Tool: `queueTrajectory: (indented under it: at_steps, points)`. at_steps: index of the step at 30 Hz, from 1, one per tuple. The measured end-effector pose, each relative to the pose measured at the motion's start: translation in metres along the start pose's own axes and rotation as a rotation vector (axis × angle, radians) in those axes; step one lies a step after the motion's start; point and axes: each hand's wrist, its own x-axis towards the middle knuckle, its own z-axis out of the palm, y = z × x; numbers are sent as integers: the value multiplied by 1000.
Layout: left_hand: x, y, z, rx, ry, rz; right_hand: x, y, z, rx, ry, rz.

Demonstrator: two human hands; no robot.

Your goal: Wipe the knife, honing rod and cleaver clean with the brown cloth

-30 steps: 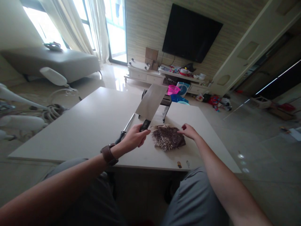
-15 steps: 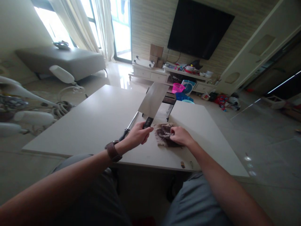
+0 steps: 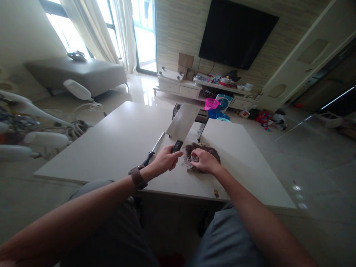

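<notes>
My left hand (image 3: 166, 158) is wrapped round the black handle of a cleaver (image 3: 183, 120), whose broad blade points up and away from me above the white table (image 3: 116, 148). A brown patterned cloth (image 3: 213, 150) lies bunched on the tabletop, right of the cleaver's handle. With curled fingers my right hand (image 3: 204, 160) grips a fold of it. Left of the cleaver lies a sharpening steel (image 3: 156, 146) with a black handle, partly behind my left wrist. Beyond the blade stands a dark-topped holder (image 3: 201, 116), partly hidden by it.
A small dark-and-yellow item (image 3: 216, 193) lies near the table's front edge. White chandelier-like lamp parts (image 3: 47, 140) are on the left. Past the table are a pink basket (image 3: 211, 104), a low white cabinet (image 3: 174, 88) and a wall-mounted television (image 3: 237, 35).
My right hand has shifted left across the cloth, and the cloth's folds have changed. The cleaver has dipped slightly and moved a little right with my left hand.
</notes>
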Motion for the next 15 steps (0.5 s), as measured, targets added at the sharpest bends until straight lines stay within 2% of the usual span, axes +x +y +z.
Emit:
queueTrajectory:
  at_steps: [3,5,9,12,15]
  points:
    - [1,-4,0,-13,-12,-12,0,-3,-10,150,132,31]
    - [2,-8,2,-26,-21,-10,-2,-7,-15,334,184,42]
    - [0,-18,11,-56,-57,35,-7,-27,-9,834,121,25]
    - [-1,-28,23,-85,-89,103,-10,-48,3,1094,62,2]
    - [-1,-38,32,-92,-82,184,-11,-65,14,1227,141,29]
